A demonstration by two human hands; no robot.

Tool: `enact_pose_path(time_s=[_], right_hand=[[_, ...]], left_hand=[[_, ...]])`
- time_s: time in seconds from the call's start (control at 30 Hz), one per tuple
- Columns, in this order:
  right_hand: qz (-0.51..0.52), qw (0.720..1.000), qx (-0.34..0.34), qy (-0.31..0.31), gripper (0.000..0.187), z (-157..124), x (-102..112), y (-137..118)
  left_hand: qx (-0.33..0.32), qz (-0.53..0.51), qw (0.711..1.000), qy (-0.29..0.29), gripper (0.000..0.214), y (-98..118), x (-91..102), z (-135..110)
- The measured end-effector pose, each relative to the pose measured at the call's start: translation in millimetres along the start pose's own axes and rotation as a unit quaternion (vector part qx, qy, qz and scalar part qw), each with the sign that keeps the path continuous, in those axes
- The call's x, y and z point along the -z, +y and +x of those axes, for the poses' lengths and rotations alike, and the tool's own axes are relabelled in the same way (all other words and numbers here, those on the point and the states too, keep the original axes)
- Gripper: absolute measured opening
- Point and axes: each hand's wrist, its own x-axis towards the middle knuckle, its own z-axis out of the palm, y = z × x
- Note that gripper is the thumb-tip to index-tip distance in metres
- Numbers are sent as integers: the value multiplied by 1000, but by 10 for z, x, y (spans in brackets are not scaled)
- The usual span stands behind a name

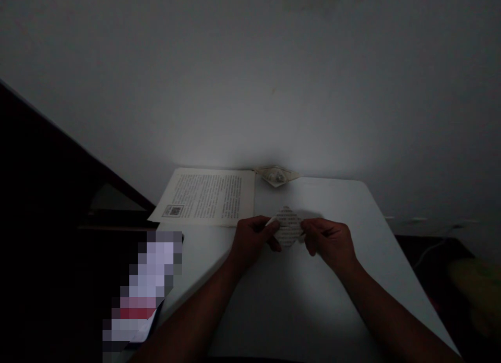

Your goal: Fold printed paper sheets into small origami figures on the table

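Between my hands is a small diamond-shaped folded paper (288,229) with printed lines of text. My left hand (256,237) pinches its left corner, thumb on top and fingers partly beneath. At the opposite corner, my right hand (326,238) grips the paper between thumb and index finger. Both hands hold it just over the white table (274,311). Beyond them, close to the wall, sits another folded paper piece (276,175), pale and pointed at both ends, with a rounded middle.
Printed sheets (207,196) with a square code lie at the table's back left. A phone-like device with a blurred-out screen (146,284) rests along the left edge. A pale wall (250,91) rises behind the table. Something yellowish (473,290) is dim at the right.
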Motion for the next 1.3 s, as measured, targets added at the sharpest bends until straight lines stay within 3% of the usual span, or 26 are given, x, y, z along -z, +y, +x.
enact_pose_path(time_s=[0.27,0.5,0.8,0.9,1.07,1.3], right_hand=[[24,999,-5,-23,27,-21,19,-10],[59,998,-12,-33,27,1,46,59],[138,990,-13,-20,21,30,82,129],[152,988,-15,-21,23,31,90,114],[142,990,-14,-23,26,25,88,110],[141,990,-12,-27,20,27,96,130]], left_hand=[[37,-75,995,-48,34,15,33,2],[42,-66,995,-66,36,26,33,-9],[-35,-81,995,-48,44,-4,23,-11],[-51,-62,996,-38,30,-14,32,-2],[-56,-20,998,-9,33,-26,53,-12],[-49,12,998,-28,38,-10,38,-22]])
